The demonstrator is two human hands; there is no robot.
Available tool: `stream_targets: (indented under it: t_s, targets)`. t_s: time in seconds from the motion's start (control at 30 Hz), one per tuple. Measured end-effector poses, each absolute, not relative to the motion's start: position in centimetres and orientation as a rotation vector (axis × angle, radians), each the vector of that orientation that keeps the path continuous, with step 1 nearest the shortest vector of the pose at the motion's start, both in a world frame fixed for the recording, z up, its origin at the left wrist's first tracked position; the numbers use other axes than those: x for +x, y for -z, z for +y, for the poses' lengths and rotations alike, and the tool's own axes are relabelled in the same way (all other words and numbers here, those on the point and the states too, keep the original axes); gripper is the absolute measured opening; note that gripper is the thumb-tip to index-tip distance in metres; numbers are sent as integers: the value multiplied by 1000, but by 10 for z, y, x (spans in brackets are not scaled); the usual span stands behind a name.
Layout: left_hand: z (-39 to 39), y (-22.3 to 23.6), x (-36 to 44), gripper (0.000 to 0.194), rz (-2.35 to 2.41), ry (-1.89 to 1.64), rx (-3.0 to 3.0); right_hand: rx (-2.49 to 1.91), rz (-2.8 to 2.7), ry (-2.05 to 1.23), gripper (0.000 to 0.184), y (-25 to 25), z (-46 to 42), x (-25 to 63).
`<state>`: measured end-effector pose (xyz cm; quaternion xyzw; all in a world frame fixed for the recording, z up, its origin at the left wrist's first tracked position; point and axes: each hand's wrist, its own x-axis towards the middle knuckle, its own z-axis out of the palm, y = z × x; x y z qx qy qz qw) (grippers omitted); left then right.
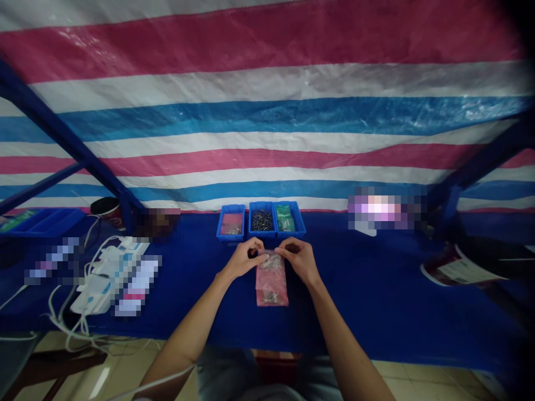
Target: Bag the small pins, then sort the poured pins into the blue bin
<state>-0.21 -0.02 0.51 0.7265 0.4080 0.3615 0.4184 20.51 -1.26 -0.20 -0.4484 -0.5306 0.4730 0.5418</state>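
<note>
A pink plastic bag point(271, 283) with small metal pieces at its lower end lies on the blue table in front of me. My left hand point(246, 259) pinches the bag's top left corner between thumb and fingers. At the top right corner, my right hand point(300, 257) grips the same edge. Just beyond my hands stand blue bins: the left bin point(219, 231) holds a pink bag point(232, 221), the middle one dark screws point(262, 220), and the right bin point(301, 224) a green bag point(284, 214).
A white power strip point(98, 284) with tangled cables lies on the left. A dark red tub point(445, 267) stands at the right, another cup point(109, 210) at the far left. A blue divided tray point(58, 221) sits beyond the left post. Striped tarpaulin point(267, 120) hangs behind the table.
</note>
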Motion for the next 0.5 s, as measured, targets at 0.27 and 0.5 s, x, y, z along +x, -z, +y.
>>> stream_targets:
  t_s: [0.27, 0.5]
  targets:
    - [7, 0, -12, 26, 944, -957, 1603, -1058, -1346, -1013, 27, 2, -16, 198]
    - [15, 8, -18, 26, 965, -1076, 1383, -929, -1701, -668, 40, -7, -21, 197]
